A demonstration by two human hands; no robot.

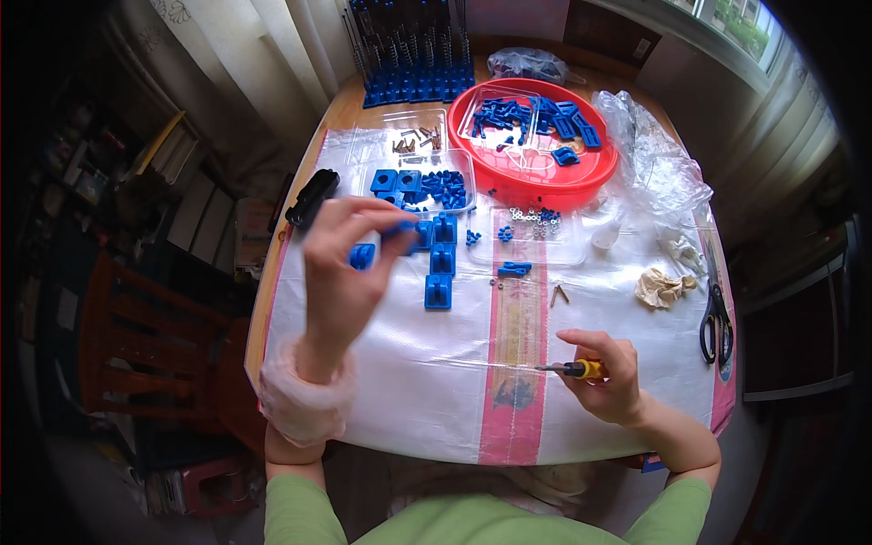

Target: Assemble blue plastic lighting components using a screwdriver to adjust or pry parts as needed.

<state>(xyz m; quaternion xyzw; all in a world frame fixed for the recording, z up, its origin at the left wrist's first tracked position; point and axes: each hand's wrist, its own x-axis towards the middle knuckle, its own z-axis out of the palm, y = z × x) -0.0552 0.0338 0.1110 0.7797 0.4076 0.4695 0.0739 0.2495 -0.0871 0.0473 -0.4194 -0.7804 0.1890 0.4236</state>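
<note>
My left hand (341, 272) is raised over the left part of the table, with thumb and fingers pinched on a blue plastic part (400, 239) that is blurred and partly covered by the fingers. Just beyond and beside it, several square blue plastic blocks (438, 292) stand on the sheet, and another blue block (361, 257) shows behind the hand. At the right front, my right hand (610, 381) is wrapped round a small screwdriver (589, 369) with a yellow and black handle, its tip pointing left. Two screws (559, 295) and a pair of blue clip-like pieces (514, 269) lie ahead of it.
A clear tray (470, 195) holds blue parts; brass-coloured screws (427, 139) lie behind. A red basin (581, 186) contains blue pieces. White nuts (545, 227), crumpled plastic (668, 182), a cloth scrap (664, 288), scissors (717, 327) and a black case (312, 197) surround the workspace.
</note>
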